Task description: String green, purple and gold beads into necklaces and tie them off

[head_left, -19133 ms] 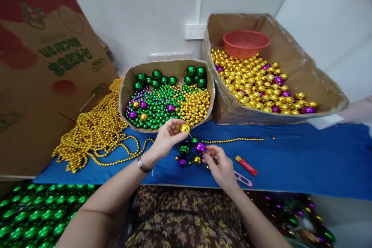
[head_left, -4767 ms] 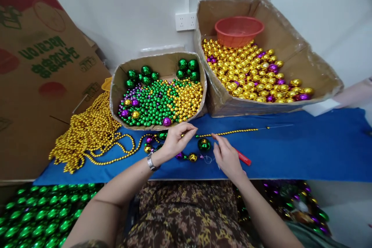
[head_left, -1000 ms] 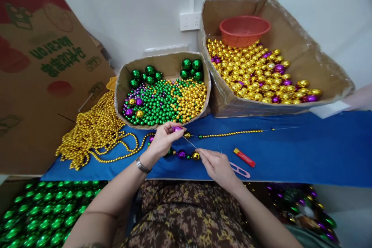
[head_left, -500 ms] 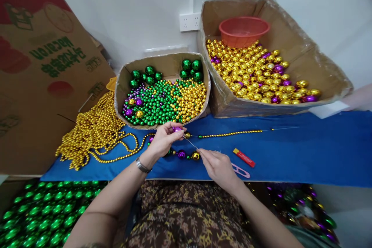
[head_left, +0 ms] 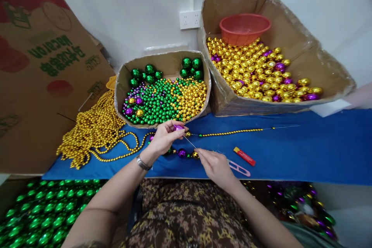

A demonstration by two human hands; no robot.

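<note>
View from above onto a table that a blue cloth [head_left: 305, 151] is covering. The left hand [head_left: 164, 139] is pinching a shiny purple round bead [head_left: 178, 127] between thumb and fingertips, with the fingers curled shut around it. It is hovering just in front of a small open cardboard box [head_left: 162, 59].

At four o'clock from it, the right hand [head_left: 216, 166] is gripping the near end of a thin metal needle [head_left: 190, 142] between thumb and forefinger, its other fingers loosely folded. The needle is slanting up toward ten o'clock and its tip is meeting the purple bead. Whether the tip is inside the hole is too small to tell.

Between the hands, a short run of strung green, purple and gold balls [head_left: 182, 153] is lying on the cloth. At three o'clock from the left hand, a straight strand of tiny gold beads [head_left: 229, 133] is stretching away rightward. Judging by these, the stringing looks partly done, with this bead now being added and plenty of loose beads waiting.

The small box is holding green, gold and purple beads. At one o'clock, a larger cardboard box [head_left: 290, 38] is holding gold balls and a red plastic basin [head_left: 244, 29]. At nine o'clock, a heap of gold bead strands [head_left: 93, 131] is spilling over the cloth. A small red stick [head_left: 244, 156] and pink thread snips [head_left: 240, 168] are lying untouched just beside the right hand.
</note>
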